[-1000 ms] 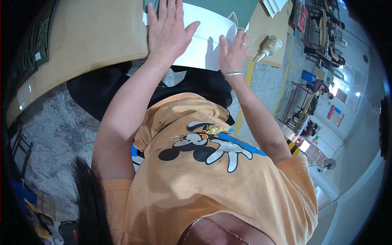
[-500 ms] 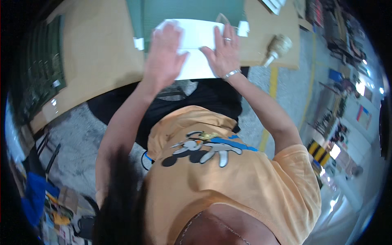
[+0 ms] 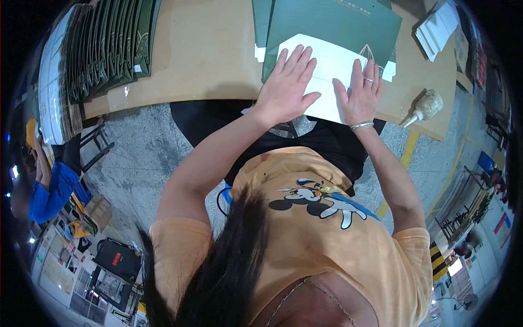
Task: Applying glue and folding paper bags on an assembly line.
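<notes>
Both palms down flat on white paper, left hand and right hand, fingers spread, gripping nothing. Paper lying on green sheet on table. Fold pressed down; more green sheets stacked left, untouched.

Both arms stretched forward, elbows slightly bent. Left hand flat, palm down, fingers spread and straight. Right hand flat beside it, fingers together, ring on one finger, bangle at wrist. Hands near, not touching.
</notes>
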Demonstrator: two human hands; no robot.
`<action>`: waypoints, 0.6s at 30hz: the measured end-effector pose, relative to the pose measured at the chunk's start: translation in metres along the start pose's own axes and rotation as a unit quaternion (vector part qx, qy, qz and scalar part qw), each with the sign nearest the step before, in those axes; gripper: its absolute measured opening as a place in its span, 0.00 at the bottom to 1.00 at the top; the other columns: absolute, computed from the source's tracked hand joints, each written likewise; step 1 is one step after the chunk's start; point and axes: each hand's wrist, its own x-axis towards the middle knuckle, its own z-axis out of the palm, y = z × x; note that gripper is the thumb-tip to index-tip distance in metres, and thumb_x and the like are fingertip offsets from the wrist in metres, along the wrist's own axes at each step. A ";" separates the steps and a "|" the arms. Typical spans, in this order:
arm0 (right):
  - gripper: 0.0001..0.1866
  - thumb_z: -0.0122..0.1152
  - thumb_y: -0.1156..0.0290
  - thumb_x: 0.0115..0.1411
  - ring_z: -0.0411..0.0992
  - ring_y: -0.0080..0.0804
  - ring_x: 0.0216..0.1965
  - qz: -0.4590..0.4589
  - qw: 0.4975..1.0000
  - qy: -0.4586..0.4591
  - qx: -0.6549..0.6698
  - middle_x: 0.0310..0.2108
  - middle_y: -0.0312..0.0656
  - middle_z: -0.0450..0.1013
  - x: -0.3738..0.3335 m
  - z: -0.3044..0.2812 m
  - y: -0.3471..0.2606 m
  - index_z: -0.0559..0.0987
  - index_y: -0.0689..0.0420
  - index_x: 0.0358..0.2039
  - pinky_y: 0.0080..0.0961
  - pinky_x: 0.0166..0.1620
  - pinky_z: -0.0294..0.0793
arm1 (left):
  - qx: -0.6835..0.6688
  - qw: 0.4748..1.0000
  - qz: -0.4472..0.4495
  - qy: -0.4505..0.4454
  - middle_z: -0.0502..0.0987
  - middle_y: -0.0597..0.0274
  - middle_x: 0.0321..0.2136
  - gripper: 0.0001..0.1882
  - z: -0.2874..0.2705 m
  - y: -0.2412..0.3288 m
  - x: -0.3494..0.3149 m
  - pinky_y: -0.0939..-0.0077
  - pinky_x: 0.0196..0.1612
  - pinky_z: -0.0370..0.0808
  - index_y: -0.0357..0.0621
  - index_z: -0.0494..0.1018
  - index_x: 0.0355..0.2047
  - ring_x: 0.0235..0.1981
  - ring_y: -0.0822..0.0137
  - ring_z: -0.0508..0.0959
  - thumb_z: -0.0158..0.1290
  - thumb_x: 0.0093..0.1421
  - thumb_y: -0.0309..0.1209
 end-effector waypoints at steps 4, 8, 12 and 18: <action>0.44 0.68 0.49 0.46 0.53 0.60 0.62 0.038 0.980 0.048 0.189 0.60 0.62 0.57 0.035 -0.002 -0.021 0.65 0.61 0.58 0.53 0.63 0.50 | 0.114 0.993 -0.019 -0.027 0.52 0.44 0.65 0.35 0.005 0.007 0.002 0.50 0.68 0.40 0.34 0.57 0.61 0.68 0.49 0.48 0.42 0.64 0.50; 0.52 0.75 0.52 0.39 0.48 0.58 0.65 -0.067 0.972 0.001 0.225 0.62 0.64 0.52 0.066 -0.011 -0.104 0.60 0.58 0.62 0.53 0.63 0.51 | 0.267 0.959 -0.001 -0.093 0.51 0.51 0.66 0.35 0.004 0.002 0.001 0.53 0.69 0.38 0.43 0.51 0.66 0.68 0.53 0.45 0.33 0.65 0.53; 0.62 0.76 0.46 0.34 0.41 0.57 0.68 -0.058 0.979 -0.181 0.074 0.65 0.61 0.49 0.081 0.000 -0.138 0.53 0.52 0.66 0.59 0.65 0.45 | 0.155 0.976 -0.067 -0.134 0.54 0.54 0.65 0.32 0.008 0.002 -0.002 0.55 0.69 0.42 0.49 0.51 0.65 0.67 0.55 0.49 0.33 0.65 0.49; 0.60 0.76 0.46 0.34 0.39 0.53 0.69 -0.023 0.973 -0.230 0.017 0.66 0.57 0.47 0.087 0.004 -0.140 0.55 0.51 0.66 0.57 0.65 0.44 | 0.120 0.972 -0.082 -0.185 0.59 0.59 0.63 0.28 0.004 0.005 -0.004 0.62 0.67 0.50 0.53 0.55 0.63 0.64 0.60 0.58 0.34 0.66 0.48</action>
